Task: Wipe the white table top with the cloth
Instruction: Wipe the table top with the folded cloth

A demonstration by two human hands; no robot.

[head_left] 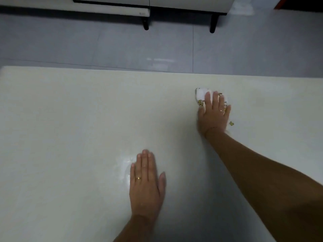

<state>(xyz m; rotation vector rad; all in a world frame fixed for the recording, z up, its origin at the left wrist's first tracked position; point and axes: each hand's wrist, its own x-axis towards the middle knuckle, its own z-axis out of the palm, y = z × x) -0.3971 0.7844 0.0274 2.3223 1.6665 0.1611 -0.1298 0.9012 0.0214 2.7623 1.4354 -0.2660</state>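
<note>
The right hand (214,114) lies flat on the cloth (201,95), fingers fairly straight and pressing it down rather than curling round it. The cloth is white with yellowish print; it shows at the hand's 11 o'clock and a corner peeks out at 4 o'clock. It sits on the table top (70,119) toward the far edge, at 2 o'clock from the left hand (146,182). That hand rests palm down, fingers straight, holding nothing.

A wet-looking sheen (125,165) at the left hand's 10 o'clock suggests the near middle is already wiped. The wide stretch toward 9 o'clock and the strip toward 3 o'clock look dry, so I judge much is left, though no dirt shows. No containers are in view. Beyond lie grey floor (122,46) and a pale cabinet (183,2) at 12 o'clock.
</note>
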